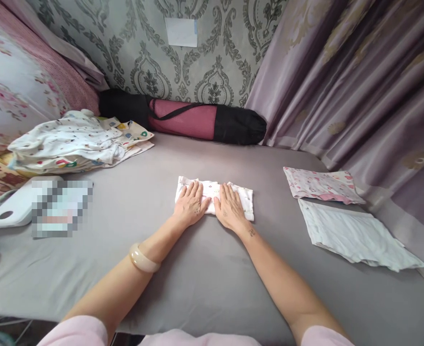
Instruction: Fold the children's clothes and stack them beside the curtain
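Observation:
A small white printed garment (212, 186) lies folded into a flat strip on the grey bed sheet (212, 269). My left hand (191, 204) rests flat on its left part, fingers stretched out. On the right part, my right hand (230, 206) presses flat with its fingers pointing away from me. The two thumbs come near each other at the middle of the cloth. Both palms cover much of the fabric, so its exact kind is hidden.
To the right lie a folded pink-and-white printed cloth (322, 185) and a folded white cloth (356, 235). Crumpled printed clothes (78, 139) sit at left, above a white device (15, 206) and a blurred-out object (62, 209). A black-and-pink rolled bag (183, 117) lies along the wall.

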`<state>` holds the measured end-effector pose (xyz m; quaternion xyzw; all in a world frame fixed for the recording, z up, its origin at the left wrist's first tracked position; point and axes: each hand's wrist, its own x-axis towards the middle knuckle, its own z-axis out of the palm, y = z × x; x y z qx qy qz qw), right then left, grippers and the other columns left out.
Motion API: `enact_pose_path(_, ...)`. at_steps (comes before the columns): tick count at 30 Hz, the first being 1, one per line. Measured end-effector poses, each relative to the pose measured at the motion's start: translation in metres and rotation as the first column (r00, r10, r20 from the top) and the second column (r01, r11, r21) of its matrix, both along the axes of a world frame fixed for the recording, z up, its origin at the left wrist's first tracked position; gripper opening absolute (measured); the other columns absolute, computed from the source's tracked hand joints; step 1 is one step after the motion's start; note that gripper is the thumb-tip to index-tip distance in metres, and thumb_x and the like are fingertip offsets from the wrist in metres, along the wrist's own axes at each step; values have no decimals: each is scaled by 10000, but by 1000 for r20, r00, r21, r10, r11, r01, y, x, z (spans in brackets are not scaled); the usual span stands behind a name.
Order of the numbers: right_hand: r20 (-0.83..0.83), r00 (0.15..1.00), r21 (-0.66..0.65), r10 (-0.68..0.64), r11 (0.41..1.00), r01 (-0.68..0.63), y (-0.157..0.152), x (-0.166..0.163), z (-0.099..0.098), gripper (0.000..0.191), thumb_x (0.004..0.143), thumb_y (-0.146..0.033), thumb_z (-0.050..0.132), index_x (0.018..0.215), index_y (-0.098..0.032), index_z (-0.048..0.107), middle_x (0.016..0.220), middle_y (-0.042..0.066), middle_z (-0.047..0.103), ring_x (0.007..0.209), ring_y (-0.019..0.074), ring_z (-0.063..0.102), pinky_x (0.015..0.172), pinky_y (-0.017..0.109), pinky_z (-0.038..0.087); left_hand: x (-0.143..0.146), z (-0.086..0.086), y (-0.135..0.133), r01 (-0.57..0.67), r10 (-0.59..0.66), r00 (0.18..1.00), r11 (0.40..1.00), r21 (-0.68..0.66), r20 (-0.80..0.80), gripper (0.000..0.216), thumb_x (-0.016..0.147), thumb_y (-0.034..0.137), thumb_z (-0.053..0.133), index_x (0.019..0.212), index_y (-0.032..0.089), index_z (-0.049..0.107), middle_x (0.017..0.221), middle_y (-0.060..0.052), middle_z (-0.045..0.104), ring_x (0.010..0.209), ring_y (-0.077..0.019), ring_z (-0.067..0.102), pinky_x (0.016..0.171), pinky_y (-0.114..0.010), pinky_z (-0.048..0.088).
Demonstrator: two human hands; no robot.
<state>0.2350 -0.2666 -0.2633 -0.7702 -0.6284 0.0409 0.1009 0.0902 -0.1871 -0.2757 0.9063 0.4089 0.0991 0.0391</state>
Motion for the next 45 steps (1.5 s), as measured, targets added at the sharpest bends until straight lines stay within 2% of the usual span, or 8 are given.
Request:
enact_pose_path(11,73,986,-59,-152,986,157,-2,9,2,662,1010,-391,234,1524,24,280,1596,244,245,1487,354,206,1208,485,142,-15,5,14,-151,147,988,983,-101,-46,743,1003,533,176,1503,8,338,1588,-204,290,1498,-331,200,1201,-507,225)
enact_pose_path(17,38,980,-83,-194,977,196,-4,14,6,665,1008,-397,223,1530,13,268,1592,239,259,1491,349,199,1202,506,155,-26,2,21,-125,126,992,991,-57,15,680,1001,519,220,1488,77,389,1571,-184,342,1475,-342,266,1162,-518,301)
enact_pose_path(23,4,992,-32,-129,991,129,-8,34,14,666,1011,-398,171,1544,-4,238,1631,176,163,1519,278,109,1224,468,117,-27,9,15,-55,53,998,997,55,28,625,1014,467,218,1502,110,377,1593,-162,308,1500,-306,209,1210,-533,185)
enact_pose_path(27,4,990,-94,-143,985,143,-10,46,6,669,1010,-403,178,1542,-5,251,1626,166,197,1515,266,134,1228,420,129,-29,6,14,30,-31,999,999,-21,-14,645,1011,511,219,1504,124,369,1573,-173,348,1487,-317,245,1183,-534,246)
enact_pose_path(32,20,991,-103,-132,986,133,-9,49,-2,669,1011,-412,158,1545,-21,258,1625,160,206,1514,269,139,1225,427,138,-31,6,16,37,-39,999,995,-90,-25,655,1011,517,226,1488,94,375,1584,-186,317,1494,-324,220,1182,-533,245)
enact_pose_path(35,18,991,-116,-132,984,133,-6,50,-3,676,1011,-423,151,1547,-24,251,1628,160,197,1514,271,138,1223,438,144,-32,6,18,42,-41,999,996,-82,11,619,1010,509,241,1465,126,410,1572,-175,351,1488,-316,242,1177,-538,255)
enact_pose_path(42,-28,992,-226,-120,968,110,-6,49,17,686,1010,-469,163,1560,-65,233,1637,155,167,1519,263,114,1220,450,147,-35,-2,25,11,-10,994,1000,-10,111,547,1004,426,287,1442,135,437,1546,-175,397,1478,-319,272,1174,-540,275)
enact_pose_path(45,-29,999,-148,-17,989,13,-5,37,28,645,1019,-462,174,1560,-123,268,1644,140,153,1523,263,91,1223,488,91,-35,-5,26,5,-5,988,1000,-3,152,536,1003,430,292,1428,145,451,1532,-173,420,1472,-328,284,1165,-552,289)
